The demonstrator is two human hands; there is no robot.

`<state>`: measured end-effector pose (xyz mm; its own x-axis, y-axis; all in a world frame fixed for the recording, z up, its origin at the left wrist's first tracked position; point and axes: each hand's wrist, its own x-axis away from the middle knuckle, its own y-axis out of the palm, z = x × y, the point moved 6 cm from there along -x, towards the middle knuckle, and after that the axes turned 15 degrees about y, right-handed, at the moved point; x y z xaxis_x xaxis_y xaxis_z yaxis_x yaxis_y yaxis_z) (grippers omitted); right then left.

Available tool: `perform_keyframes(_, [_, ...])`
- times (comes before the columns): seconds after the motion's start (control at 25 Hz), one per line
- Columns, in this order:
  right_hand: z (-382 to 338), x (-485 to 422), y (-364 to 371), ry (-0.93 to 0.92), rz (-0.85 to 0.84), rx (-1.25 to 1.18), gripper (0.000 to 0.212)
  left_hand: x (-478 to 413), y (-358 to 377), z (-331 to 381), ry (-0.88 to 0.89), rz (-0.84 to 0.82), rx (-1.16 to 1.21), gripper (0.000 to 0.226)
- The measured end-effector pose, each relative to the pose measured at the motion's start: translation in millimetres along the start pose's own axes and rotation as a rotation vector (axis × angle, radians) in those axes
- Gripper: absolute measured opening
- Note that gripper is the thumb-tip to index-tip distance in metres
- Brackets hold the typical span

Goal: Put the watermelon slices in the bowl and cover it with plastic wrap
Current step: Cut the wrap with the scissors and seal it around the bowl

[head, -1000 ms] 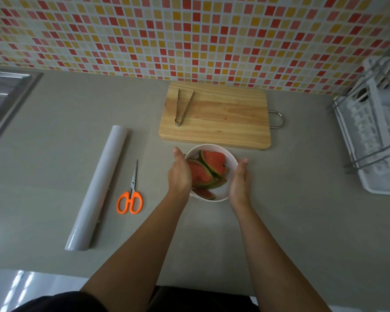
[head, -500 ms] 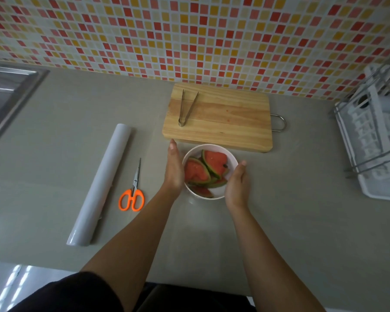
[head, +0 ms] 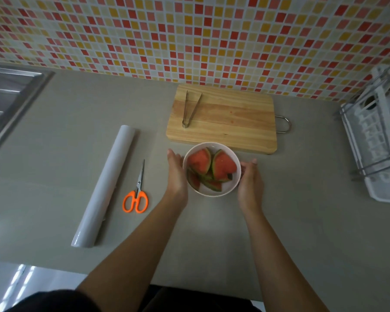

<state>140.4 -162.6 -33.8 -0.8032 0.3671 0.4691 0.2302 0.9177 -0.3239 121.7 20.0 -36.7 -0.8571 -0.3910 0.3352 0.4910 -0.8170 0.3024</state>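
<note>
Both forearms reach in over the grey counter (head: pixel 302 221). Left hand (head: pixel 177 174) is flat, fingers straight, lying along the left side of the bowl (head: pixel 214 192) and gripping nothing. Right hand (head: pixel 250 185) is loosely cupped at the bowl's right side, fingers relaxed, nothing held; can't tell if it touches. Bowl sits on the counter between the hands, slices (head: pixel 223 167) piled inside, uncovered. Scissors (head: pixel 136 198) lie left of the left hand, wrap roll (head: pixel 106 185) further left. Board (head: pixel 223 122) is just behind the bowl, tongs (head: pixel 190 109) on its left part. Sink (head: pixel 9 102) far left, rack (head: pixel 378 140) far right.
</note>
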Motion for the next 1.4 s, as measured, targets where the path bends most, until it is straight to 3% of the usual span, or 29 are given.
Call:
perform_keyframes(0.12, [-2.4, -8.7, 0.1, 0.003, 0.057, 0.108, 0.060, -20.6, -4.8, 7.0, -0.010, -0.138, -0.091, 0.074])
perform_keyframes(0.28, [-2.1, -13.4, 23.5, -0.011, -0.184, -0.065, 0.048, -21.3, 0.3, -0.6, 0.096, -0.263, -0.225, 0.073])
perform_keyframes(0.48, [4.6, -13.4, 32.8, 0.088, -0.140, -0.222, 0.046, -20.3, 1.4, -10.8, 0.084, -0.166, -0.183, 0.068])
perform_keyframes(0.68, [4.4, -14.2, 30.2, 0.088, -0.103, -0.067, 0.057, -28.9, -4.6, -13.6, 0.043, -0.132, -0.370, 0.073])
perform_keyframes(0.8, [-2.8, -15.1, 23.2, -0.006, -0.114, 0.202, 0.082, -35.5, -12.3, -11.0, 0.015, -0.208, -0.556, 0.088])
perform_keyframes(0.92, [-20.6, -18.3, 12.8, -0.227, -0.104, 0.254, 0.083, -36.5, -18.0, 7.6, 0.236, -0.202, -0.650, 0.077])
perform_keyframes(1.08, [-38.2, -18.7, 27.9, -0.479, -0.300, 0.428, 0.066, -30.3, 7.1, 20.7, 0.454, -0.445, -0.727, 0.062])
perform_keyframes(1.16, [-34.6, -20.8, 34.8, -0.525, -0.336, 0.544, 0.064, -31.0, 15.5, 18.1, 0.517, -0.520, -0.825, 0.059])
perform_keyframes(1.4, [-31.5, -23.8, 34.6, -0.471, -0.172, 0.637, 0.070, -36.2, 16.7, 13.5, 0.618, -0.507, -0.951, 0.058])
